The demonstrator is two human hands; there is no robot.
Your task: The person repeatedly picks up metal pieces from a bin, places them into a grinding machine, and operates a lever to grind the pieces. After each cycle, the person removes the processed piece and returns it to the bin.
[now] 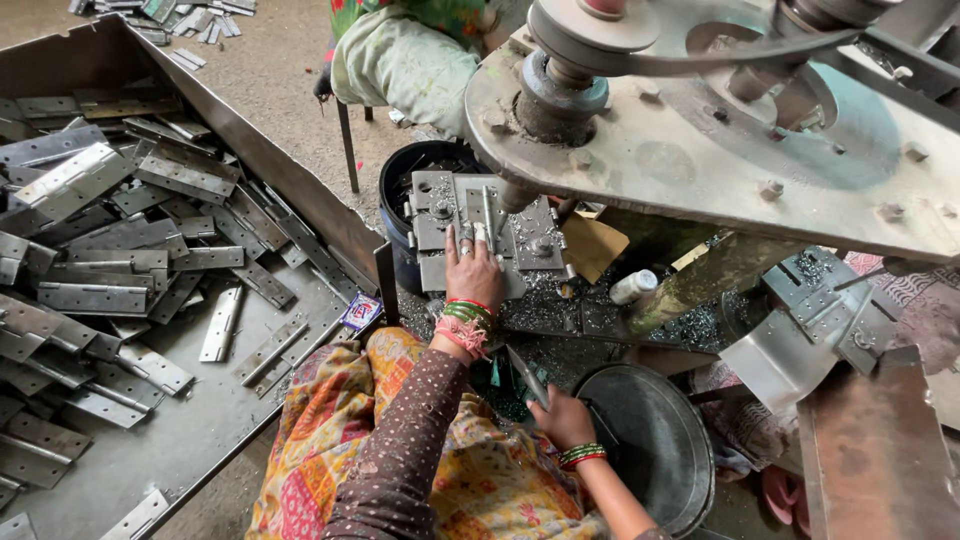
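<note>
My left hand point(472, 270), with green and red bangles at the wrist, lies on a grey metal jig plate point(530, 235) under the drill spindle point(515, 195). Its fingers press on a narrow steel hinge point(487, 215) set upright in the jig. My right hand point(560, 415), nearer my lap, grips another flat steel hinge point(525, 375) that points up and to the left. It sits at the rim of a round dark metal pan point(650, 440). A patterned orange cloth covers my lap.
A large sheet-metal tray point(250, 150) on the left holds several loose hinges point(110, 260). A black bucket point(400, 190) stands behind the jig. The machine's belt and pulley deck point(720, 130) overhangs on the right. A white bottle point(633, 287) lies among metal shavings. Another person's green-clothed knee point(400, 60) is at the top.
</note>
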